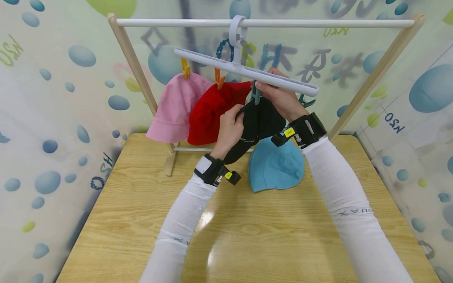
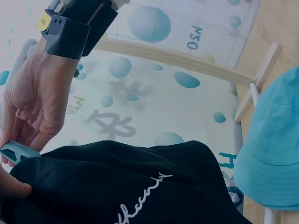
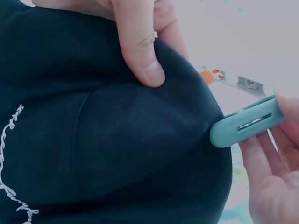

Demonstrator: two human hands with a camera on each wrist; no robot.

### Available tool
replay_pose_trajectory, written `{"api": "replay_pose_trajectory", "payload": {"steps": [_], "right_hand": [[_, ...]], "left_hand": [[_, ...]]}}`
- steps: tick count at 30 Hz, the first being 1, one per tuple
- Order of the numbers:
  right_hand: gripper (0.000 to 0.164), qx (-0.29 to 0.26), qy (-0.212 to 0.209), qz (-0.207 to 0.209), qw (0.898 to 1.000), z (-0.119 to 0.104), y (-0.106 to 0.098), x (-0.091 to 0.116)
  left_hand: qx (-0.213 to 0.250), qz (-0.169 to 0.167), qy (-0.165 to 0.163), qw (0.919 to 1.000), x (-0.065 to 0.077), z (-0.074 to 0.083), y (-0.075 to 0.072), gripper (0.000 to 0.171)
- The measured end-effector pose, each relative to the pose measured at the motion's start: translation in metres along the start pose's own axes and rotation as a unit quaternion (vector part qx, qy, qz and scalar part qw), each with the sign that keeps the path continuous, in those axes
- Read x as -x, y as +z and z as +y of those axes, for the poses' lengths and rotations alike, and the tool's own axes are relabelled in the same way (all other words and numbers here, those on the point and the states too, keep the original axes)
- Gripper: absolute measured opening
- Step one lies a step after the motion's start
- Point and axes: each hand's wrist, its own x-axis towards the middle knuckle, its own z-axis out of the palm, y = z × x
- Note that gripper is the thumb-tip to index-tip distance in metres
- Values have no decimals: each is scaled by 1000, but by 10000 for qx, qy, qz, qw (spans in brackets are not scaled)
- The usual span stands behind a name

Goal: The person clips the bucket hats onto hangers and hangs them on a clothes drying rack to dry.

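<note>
My left hand point(image 1: 231, 127) pinches the black bucket hat point(image 1: 263, 120), its thumb lying on the cloth near the crown in the right wrist view. Between the thumb and fingers of my right hand point(image 1: 283, 101) is a teal clothespin point(image 3: 247, 123) on the white hanger point(image 1: 244, 71). The clothespin's tip meets the hat's crown edge. White cursive stitching point(image 2: 142, 198) shows on the black cloth. To the left, a pink hat point(image 1: 180, 106) hangs from a yellow clothespin point(image 1: 185, 68) and a red hat point(image 1: 209, 114) from an orange clothespin point(image 1: 219, 79).
The tilted hanger hooks over the white bar point(image 1: 318, 23) of a wooden-legged rack point(image 1: 378, 74). Another dark teal clothespin point(image 1: 306, 101) hangs near its right end. Under the black hat, a light blue hat point(image 1: 276, 167) rests on the wooden table point(image 1: 269, 236). A patterned wall point(image 1: 81, 98) stands behind.
</note>
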Motion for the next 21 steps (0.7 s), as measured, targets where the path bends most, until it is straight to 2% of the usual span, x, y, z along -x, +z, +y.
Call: {"api": "replay_pose_trajectory", "payload": {"steps": [12, 15, 18, 21], "right_hand": [[12, -243, -60, -215, 9995, 3, -2, 1], [10, -487, -58, -418, 9979, 6, -5, 4], [18, -709, -71, -608, 9956, 9, -8, 7], [17, -897, -81, -667, 9937, 12, -9, 9]], "left_hand": [[7, 156, 100, 9998, -2, 5, -5, 20], [74, 125, 130, 9998, -1, 6, -4, 20], [135, 94, 128, 9998, -1, 6, -4, 19], [152, 57, 74, 9998, 0, 6, -4, 20]]}}
